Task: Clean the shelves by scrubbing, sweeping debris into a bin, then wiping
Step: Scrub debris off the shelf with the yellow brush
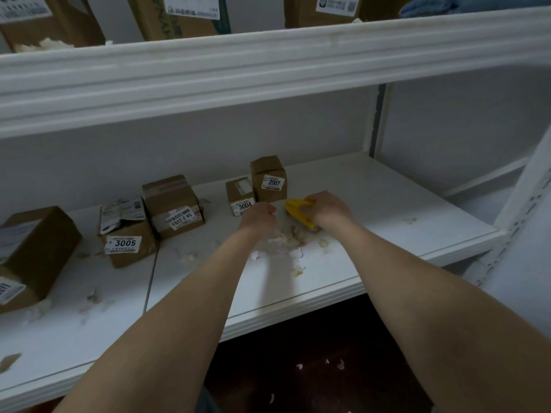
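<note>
2 bare arms of mine reach over the middle shelf (pixel 387 201), a white board dotted with scraps. My right hand (pixel 328 208) is clamped around a yellow brush (pixel 295 207), fingers curled over its top, and the brush is pressed down onto the shelf at the far edge of a pile of debris (pixel 293 239). The pile, pale shreds and bits of paper, lies between my 2 wrists, toward the front half of the board.

My left hand (pixel 258 217) hovers just beside the brush, on its left, with its fingers curled away from me. I cannot tell whether it pinches anything.

Just behind my hands stand 2 small cardboard boxes, touching each other: box 2007 (pixel 268 174), the taller 1, and box 3004 (pixel 240 193) to its left. Further left sit box 3005 (pixel 131 248), with torn packets leaning on its top, and a taped box (pixel 171 201) right beside it. A bigger box (pixel 35 248) sits at the far left edge.

More loose shreds lie on the left part of the shelf. Above, the upper shelf (pixel 268 64) carries 3 more labelled boxes and a blue cloth (pixel 429 7) at its right end. Below the shelf, a few white scraps lie on the dark floor (pixel 313 338).
</note>
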